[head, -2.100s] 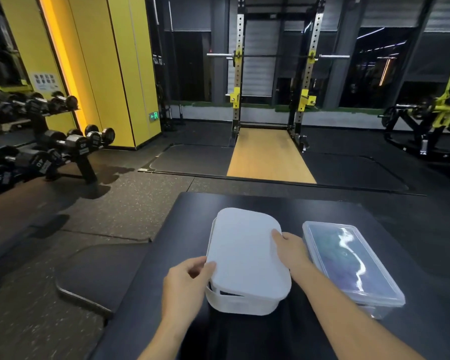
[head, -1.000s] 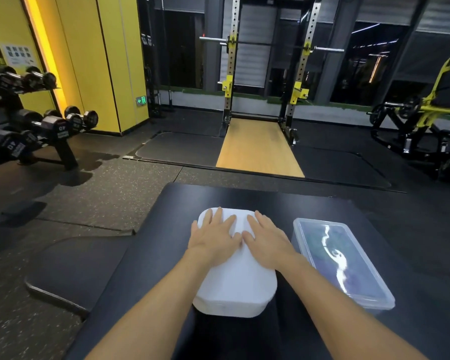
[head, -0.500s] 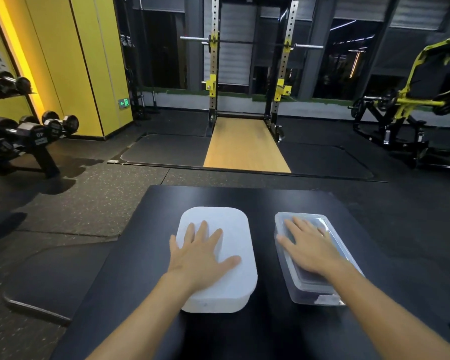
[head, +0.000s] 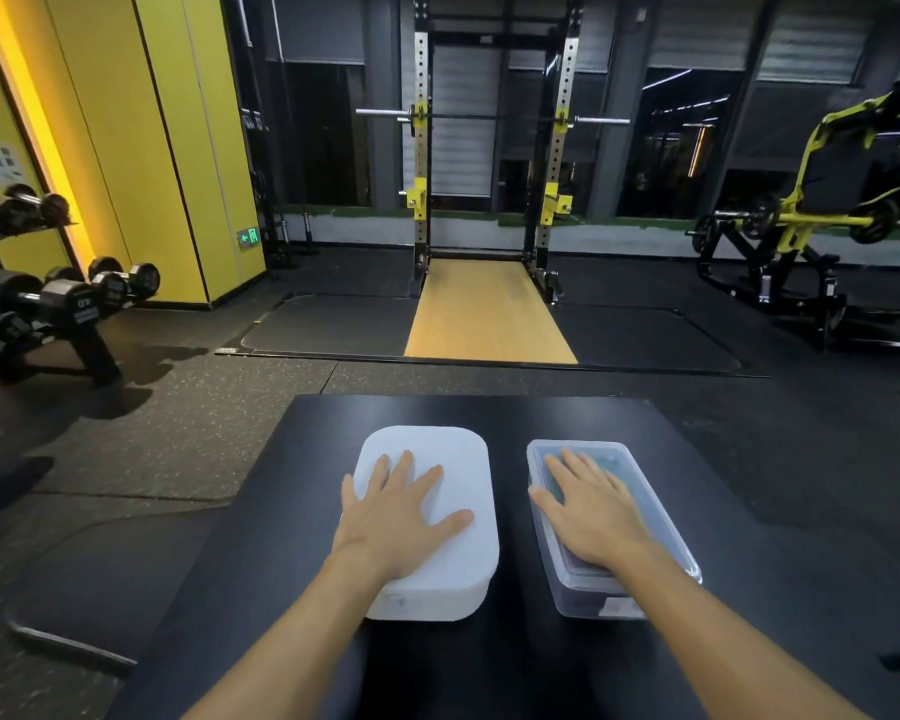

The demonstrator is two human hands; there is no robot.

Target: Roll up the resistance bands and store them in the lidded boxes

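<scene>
Right hand [head: 591, 517] shifted onto clear box [head: 614, 605] | left hand [head: 396, 517] on white box [head: 437, 444] | both spread flat | contents [head: 611, 462] murky, perhaps bands

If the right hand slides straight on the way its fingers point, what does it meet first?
The right hand lies flat on the clear box; first comes its lid's far rim, then likely just the black mat, as far as this view shows.

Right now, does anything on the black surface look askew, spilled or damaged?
Nothing stands out. The white box and the clear box sit side by side, apart, on the black surface, both closed, with nothing spilled. The left hand lies flat on top of the white box, the right hand on the clear box.
</scene>
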